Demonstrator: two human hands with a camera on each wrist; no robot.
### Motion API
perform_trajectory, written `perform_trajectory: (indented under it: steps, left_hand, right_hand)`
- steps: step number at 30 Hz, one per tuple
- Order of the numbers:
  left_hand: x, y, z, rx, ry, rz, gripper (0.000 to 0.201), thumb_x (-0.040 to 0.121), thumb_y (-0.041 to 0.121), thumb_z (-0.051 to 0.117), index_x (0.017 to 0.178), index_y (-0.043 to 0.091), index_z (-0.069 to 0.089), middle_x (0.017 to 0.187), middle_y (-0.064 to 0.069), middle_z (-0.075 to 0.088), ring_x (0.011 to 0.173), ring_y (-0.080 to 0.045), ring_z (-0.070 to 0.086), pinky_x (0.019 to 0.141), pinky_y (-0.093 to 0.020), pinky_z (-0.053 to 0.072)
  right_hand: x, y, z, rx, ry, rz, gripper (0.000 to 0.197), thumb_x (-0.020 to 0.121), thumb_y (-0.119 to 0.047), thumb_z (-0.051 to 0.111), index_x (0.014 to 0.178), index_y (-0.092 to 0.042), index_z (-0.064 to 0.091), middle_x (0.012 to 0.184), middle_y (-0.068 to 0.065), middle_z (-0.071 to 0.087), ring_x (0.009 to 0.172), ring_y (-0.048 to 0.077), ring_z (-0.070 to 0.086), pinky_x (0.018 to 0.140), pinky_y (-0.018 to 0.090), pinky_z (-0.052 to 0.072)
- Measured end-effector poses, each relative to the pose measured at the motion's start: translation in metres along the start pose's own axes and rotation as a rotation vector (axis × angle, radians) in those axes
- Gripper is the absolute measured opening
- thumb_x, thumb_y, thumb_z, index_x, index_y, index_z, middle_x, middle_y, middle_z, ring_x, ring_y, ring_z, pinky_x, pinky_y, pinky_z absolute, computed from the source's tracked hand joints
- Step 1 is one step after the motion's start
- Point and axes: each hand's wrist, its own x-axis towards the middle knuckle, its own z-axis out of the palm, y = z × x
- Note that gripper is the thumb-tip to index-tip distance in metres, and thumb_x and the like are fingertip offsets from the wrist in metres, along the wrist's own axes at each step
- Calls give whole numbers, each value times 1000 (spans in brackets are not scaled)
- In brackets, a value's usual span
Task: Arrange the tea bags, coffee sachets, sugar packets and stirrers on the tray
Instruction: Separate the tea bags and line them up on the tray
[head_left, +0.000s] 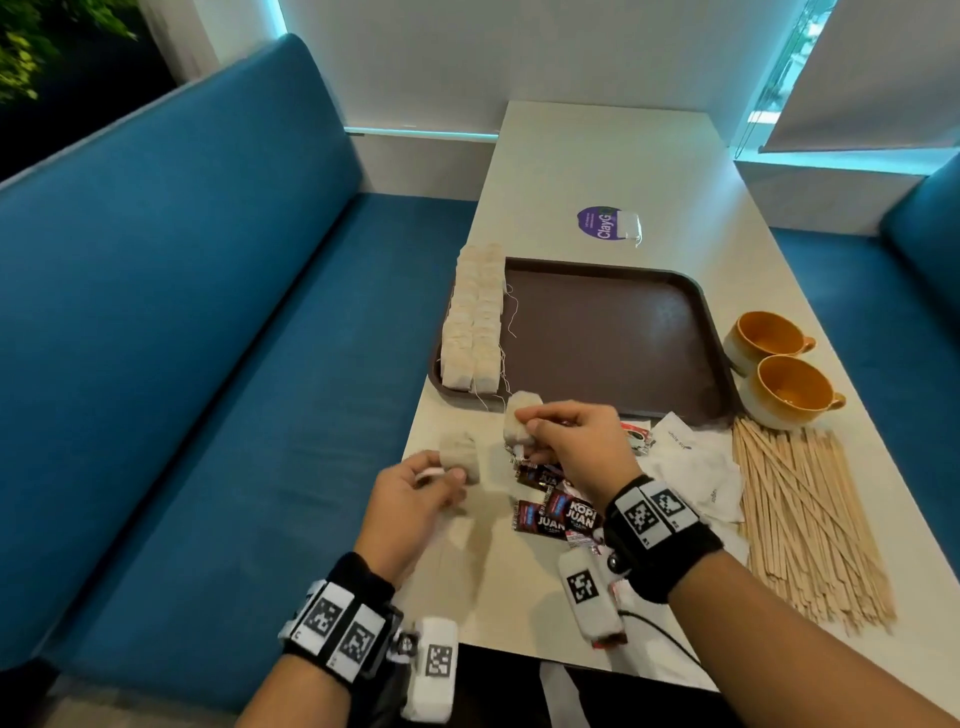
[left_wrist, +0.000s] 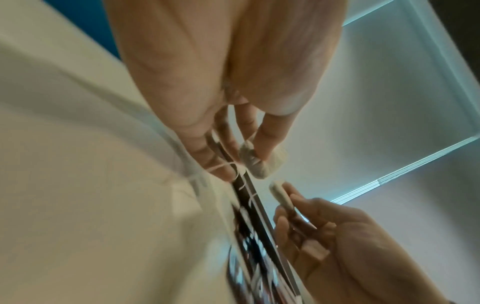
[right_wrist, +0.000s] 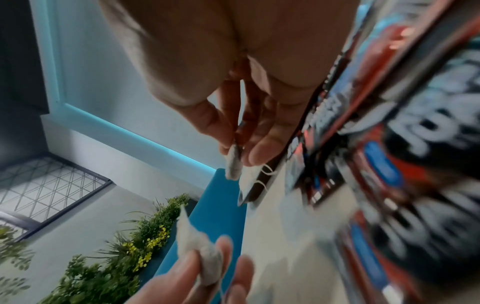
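On the left of the brown tray (head_left: 613, 332), tea bags (head_left: 472, 322) lie in two overlapping rows against its left rim; they overlap too much for an exact count, but each row seems to hold around ten. The rest of the tray is bare.

Just short of the tray's near edge, the left hand (head_left: 415, 493) pinches one loose tea bag (head_left: 460, 457) between thumb and fingertips, above the tabletop (head_left: 597, 156). Beside it, the right hand (head_left: 566, 441) pinches a second bag (head_left: 521, 418) the same way, a little closer to the tray. Neither hand holds anything else.

So the tea-bag step looks nearly done. I judge the next move is to carry both bags forward and lay them at the near end of the rows, keeping their strings from snagging.

Under and near the right wrist lie the coffee sachets (head_left: 563, 514): at least four show, with others hidden. Right of them is a loose pile of white sugar packets (head_left: 696, 467), impossible to count. Further right lie the wooden stirrers (head_left: 810, 519), dozens in a flat bundle, and two orange cups (head_left: 779, 369) stand by the tray's right edge. One stray tea bag (head_left: 627, 224) lies beyond the tray on a purple sticker (head_left: 597, 222).
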Motion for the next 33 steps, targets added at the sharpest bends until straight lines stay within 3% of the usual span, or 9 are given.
perform_trajectory:
  steps: [3, 8, 11, 14, 18, 22, 26, 30, 33]
  left_hand:
    - [28, 22, -9, 219, 93, 137, 10, 89, 9, 75, 89, 17, 80, 93, -5, 78, 89, -19, 70, 87, -38, 55]
    - [74, 58, -10, 362, 117, 191, 4, 86, 18, 80, 88, 21, 80, 86, 2, 78, 84, -14, 72, 78, -26, 53]
    - [101, 67, -8, 472, 130, 181, 8, 84, 21, 83, 87, 20, 76, 86, 2, 76, 82, -14, 70, 77, -28, 54]
    - [121, 68, -7, 568, 122, 140, 18, 79, 23, 87, 90, 22, 72, 89, 1, 75, 84, -16, 69, 80, -31, 57]
    - [130, 75, -4, 757, 61, 93, 31, 74, 26, 90, 93, 24, 66, 86, 4, 74, 81, -11, 68, 67, -23, 48]
    - [135, 78, -2, 816, 92, 119, 37, 72, 26, 92, 95, 23, 63, 83, 2, 70, 74, -10, 64, 61, -23, 43]
    - [135, 74, -2, 824, 119, 198, 36, 75, 28, 89, 94, 25, 58, 85, 2, 60, 74, -11, 55, 63, -25, 40]
    - [128, 76, 0, 856, 74, 368, 13, 87, 17, 75, 88, 24, 64, 93, 3, 59, 76, -5, 51, 67, -21, 41]
    - [124, 74, -1, 965, -45, 390, 17, 90, 10, 64, 85, 25, 71, 92, 13, 56, 81, -3, 47, 72, -19, 37]
  right_hand:
    - [29, -14, -3, -141, 31, -102, 17, 92, -6, 69, 98, -16, 82, 91, 2, 78, 69, 9, 69, 68, 21, 59]
    - [77, -24, 7, -301, -40, -145, 15, 92, -16, 73, 96, -27, 82, 94, -8, 76, 85, 2, 71, 87, 25, 57]
    - [92, -23, 17, -392, -104, -125, 14, 94, -17, 71, 101, -24, 81, 88, -14, 73, 75, -6, 64, 83, 18, 51]
    - [100, -18, 25, -461, -137, -90, 14, 94, -17, 71, 101, -24, 81, 87, -13, 72, 77, 0, 64, 76, 17, 50]
    - [103, -17, 30, -548, -143, -70, 12, 95, -18, 71, 99, -24, 80, 90, -5, 73, 66, 6, 64, 61, 18, 50]
    - [103, -21, 30, -577, -122, -89, 9, 93, -17, 71, 95, -23, 77, 85, -3, 69, 65, 8, 62, 56, 18, 52]
    - [104, -22, 31, -566, -117, -94, 4, 87, -24, 79, 90, -23, 77, 79, -4, 63, 61, 7, 58, 45, 11, 42]
    - [108, -19, 35, -650, -125, -91, 7, 84, -28, 83, 84, -26, 76, 76, -8, 63, 65, 8, 59, 50, 12, 41]
    - [111, -19, 38, -689, -116, -120, 8, 82, -28, 84, 84, -23, 77, 77, -9, 64, 71, 8, 61, 56, 15, 43]
